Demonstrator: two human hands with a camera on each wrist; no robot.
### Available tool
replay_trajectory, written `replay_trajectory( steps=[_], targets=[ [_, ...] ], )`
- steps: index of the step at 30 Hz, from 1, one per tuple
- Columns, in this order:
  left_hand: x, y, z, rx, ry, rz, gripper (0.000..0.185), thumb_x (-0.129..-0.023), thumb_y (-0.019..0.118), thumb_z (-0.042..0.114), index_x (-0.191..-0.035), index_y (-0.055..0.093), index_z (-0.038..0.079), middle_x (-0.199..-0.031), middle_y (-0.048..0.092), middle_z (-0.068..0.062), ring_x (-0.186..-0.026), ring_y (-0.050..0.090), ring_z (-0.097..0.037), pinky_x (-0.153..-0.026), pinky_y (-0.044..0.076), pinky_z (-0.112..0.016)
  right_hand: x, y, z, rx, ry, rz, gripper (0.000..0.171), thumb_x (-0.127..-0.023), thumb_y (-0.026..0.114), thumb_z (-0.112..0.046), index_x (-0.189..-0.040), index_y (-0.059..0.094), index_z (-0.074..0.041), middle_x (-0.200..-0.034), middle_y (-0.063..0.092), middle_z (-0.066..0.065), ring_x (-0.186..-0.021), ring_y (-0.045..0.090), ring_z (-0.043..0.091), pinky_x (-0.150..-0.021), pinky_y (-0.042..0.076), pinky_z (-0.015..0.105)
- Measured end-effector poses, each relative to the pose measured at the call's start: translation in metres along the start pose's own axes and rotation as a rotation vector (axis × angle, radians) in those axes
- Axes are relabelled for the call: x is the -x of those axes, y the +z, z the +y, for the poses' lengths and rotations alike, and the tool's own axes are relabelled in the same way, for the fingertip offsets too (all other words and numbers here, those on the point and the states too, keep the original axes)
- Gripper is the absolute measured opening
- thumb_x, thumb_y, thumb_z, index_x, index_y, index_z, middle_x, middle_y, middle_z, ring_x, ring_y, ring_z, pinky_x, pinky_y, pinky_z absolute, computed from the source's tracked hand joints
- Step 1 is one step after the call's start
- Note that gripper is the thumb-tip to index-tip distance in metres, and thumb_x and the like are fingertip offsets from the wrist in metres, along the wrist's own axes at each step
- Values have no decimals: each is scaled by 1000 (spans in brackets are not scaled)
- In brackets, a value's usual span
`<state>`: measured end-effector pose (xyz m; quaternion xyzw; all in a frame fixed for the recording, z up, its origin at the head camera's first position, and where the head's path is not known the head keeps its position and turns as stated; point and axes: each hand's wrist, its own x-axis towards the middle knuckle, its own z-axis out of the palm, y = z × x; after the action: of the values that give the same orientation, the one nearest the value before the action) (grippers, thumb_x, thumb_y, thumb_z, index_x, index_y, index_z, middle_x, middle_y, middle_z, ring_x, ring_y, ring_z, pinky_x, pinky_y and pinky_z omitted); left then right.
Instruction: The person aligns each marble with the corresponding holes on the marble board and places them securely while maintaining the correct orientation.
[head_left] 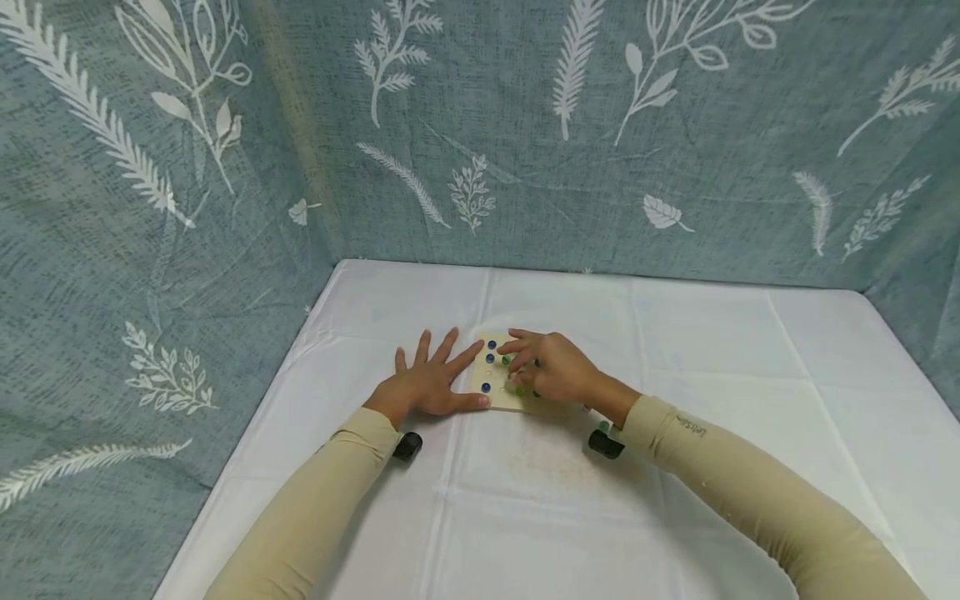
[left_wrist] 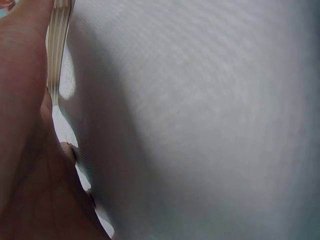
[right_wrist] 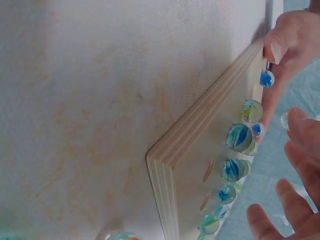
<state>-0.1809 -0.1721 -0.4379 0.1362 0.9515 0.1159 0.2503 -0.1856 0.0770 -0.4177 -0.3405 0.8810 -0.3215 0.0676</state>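
Note:
A pale wooden board [head_left: 480, 403] with round hollows lies on the table, its layered plywood edge [right_wrist: 200, 105] visible in the right wrist view. Several glass marbles sit on it, including a blue marble [head_left: 486, 387] on the left side and a blue-green marble [right_wrist: 240, 137]. My left hand [head_left: 426, 385] lies spread, with thumb and index finger touching the board's left edge. Over the board's middle, my right hand [head_left: 557, 367] holds a clear marble [right_wrist: 285, 120] at its fingertips; the finger in front partly hides it. The right hand covers part of the board.
Loose marbles [head_left: 603, 427] lie right of the board, near my right wrist; another marble [right_wrist: 122, 236] shows at the bottom of the right wrist view. White cloth [head_left: 517, 517] covers the table. A blue-green leaf-patterned curtain [head_left: 525, 192] stands behind and at the left.

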Motion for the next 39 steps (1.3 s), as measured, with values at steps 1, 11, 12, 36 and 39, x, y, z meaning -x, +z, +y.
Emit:
replay_trajectory(
  steps=[1, 11, 12, 36, 39],
  targets=[
    [1, -1, 1, -3, 0, -2, 99, -90, 54, 82, -167, 3, 45, -177, -18, -2, -160, -24, -44, -121, -10, -78, -1, 1, 0, 7, -3, -2, 15, -91, 78, -7, -105, 83, -4, -140, 70, 9, -152, 45, 32, -117, 46, 53],
    [6, -5, 3, -22, 10, 1, 97, -92, 52, 81, -167, 4, 43, -177, -16, -4, -160, -23, -45, -121, -7, -79, -5, 7, -4, 95, -41, -25, 14, -91, 79, -10, -103, 83, -4, -138, 71, 9, -150, 48, 33, -116, 47, 54],
    [6, -4, 3, -21, 10, 0, 97, -92, 52, 81, -167, 3, 44, -177, -16, -4, -160, -23, -45, -120, -7, -79, -5, 7, -5, 99, -45, -29, 14, -91, 79, -10, -103, 84, -4, -138, 71, 10, -150, 48, 33, -116, 47, 54],
    [7, -5, 3, -13, 9, -14, 97, -92, 51, 81, -167, 3, 44, -177, -18, -3, -160, -24, -44, -120, -8, -79, -7, 17, -10, 176, -64, -66, 15, -92, 78, -9, -105, 84, -6, -142, 68, 9, -151, 45, 35, -123, 37, 56],
    [7, -5, 2, -15, 5, -11, 97, -92, 51, 82, -167, 3, 44, -177, -18, -3, -160, -24, -44, -120, -9, -79, -7, 15, -11, 175, -76, -68, 14, -92, 78, -9, -104, 84, -6, -142, 68, 10, -151, 45, 36, -123, 38, 56]
  ],
)
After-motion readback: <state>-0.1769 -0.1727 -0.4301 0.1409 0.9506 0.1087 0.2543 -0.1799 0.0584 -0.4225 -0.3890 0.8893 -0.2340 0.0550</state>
